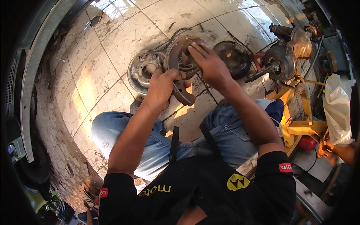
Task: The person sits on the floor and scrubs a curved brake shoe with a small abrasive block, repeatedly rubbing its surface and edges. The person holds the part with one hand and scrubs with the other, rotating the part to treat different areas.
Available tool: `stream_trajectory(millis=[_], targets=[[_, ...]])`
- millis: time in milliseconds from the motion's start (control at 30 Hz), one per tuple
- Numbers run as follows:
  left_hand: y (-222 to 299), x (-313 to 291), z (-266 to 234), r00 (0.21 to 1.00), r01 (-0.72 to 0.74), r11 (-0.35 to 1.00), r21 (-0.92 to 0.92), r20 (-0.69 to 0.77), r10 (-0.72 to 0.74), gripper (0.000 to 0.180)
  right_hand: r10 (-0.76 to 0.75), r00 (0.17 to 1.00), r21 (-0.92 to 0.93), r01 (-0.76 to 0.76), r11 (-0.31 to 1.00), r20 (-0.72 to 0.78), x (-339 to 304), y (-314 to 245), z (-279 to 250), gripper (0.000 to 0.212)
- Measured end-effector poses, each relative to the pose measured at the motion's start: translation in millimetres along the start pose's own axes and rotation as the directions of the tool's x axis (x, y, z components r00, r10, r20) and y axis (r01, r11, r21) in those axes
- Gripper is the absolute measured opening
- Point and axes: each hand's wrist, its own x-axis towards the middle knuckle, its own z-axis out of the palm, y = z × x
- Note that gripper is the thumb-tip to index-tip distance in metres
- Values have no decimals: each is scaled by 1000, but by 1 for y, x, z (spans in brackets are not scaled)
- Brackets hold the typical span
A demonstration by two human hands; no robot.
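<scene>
My left hand (164, 83) is closed round the lower part of a rusty brown curved brake shoe (183, 96), held up above the floor. At the shoe's upper end lies my right hand (212, 65), its fingers long and close together, pressing on a thin brown piece (183, 48) with a ragged edge. What that piece is cannot be made out, as the fingers cover part of it. Behind the shoe on the floor sits a round metal brake backing plate (140, 73), partly hidden. Right of my right hand lies a dark round brake part (233, 59).
A greasy axle housing with a hub (279, 60) rests at the right on a yellow metal stand (305, 129). Beside it hangs a white plastic bag (339, 108). Cables trail over the cracked tiled floor (112, 41). A curved metal vehicle edge (28, 78) runs along the left.
</scene>
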Motion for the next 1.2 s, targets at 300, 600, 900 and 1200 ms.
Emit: stream_trajectory(millis=[300, 600, 900, 1200], targets=[[-1, 2, -1, 1000, 1, 1000, -30, 16, 0, 31, -56, 955, -93, 30, 995, -292, 8, -10, -33, 63], [3, -10, 17, 1000, -21, 994, 108, 5, 20, 26, 47, 992, -126, -62, 990, -116, 4, -1, 13, 51], [3, -7, 16, 999, 50, 994, 101, 14, -51, 28, -80, 992, -78, 72, 994, -93, -1, -11, 11, 51], [4, -9, 19, 1000, -10, 998, 65, -28, 11, 26, -110, 992, -34, 108, 994, -62, 0, -16, 7, 60]])
